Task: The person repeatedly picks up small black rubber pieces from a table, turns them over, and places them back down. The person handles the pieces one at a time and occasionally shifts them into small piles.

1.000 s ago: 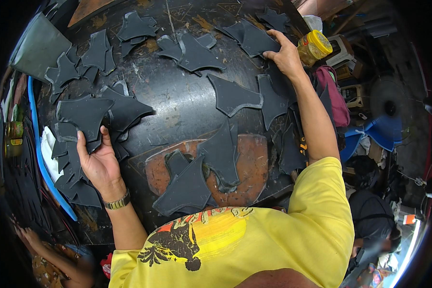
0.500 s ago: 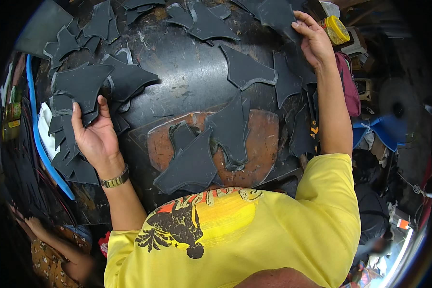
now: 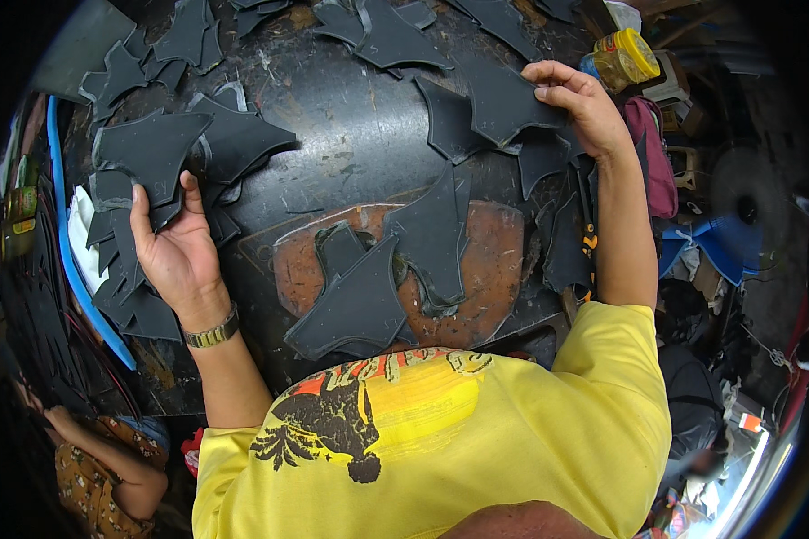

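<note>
At the left, my left hand (image 3: 178,253) is turned palm up, its thumb and a finger around the lower end of a black cut sheet piece (image 3: 148,148). This piece overlaps a pile of similar pieces (image 3: 243,144), and the hand's other fingers are partly hidden. My right hand (image 3: 584,106) pinches the right corner of another black sheet piece (image 3: 503,99) between thumb and fingers. That held piece lies over or just above a black piece (image 3: 449,121) on the table; I cannot tell whether they touch.
More black pieces (image 3: 355,296) overlap on a brown panel (image 3: 503,242) near me. Other stacks (image 3: 391,36) lie along the far side. A yellow-lidded jar (image 3: 625,61) stands beyond my right hand. At the lower left is another person's arm (image 3: 108,458).
My right hand has brought its black piece nearer and a little left, partly covering the piece on the table. My left hand has barely moved.
</note>
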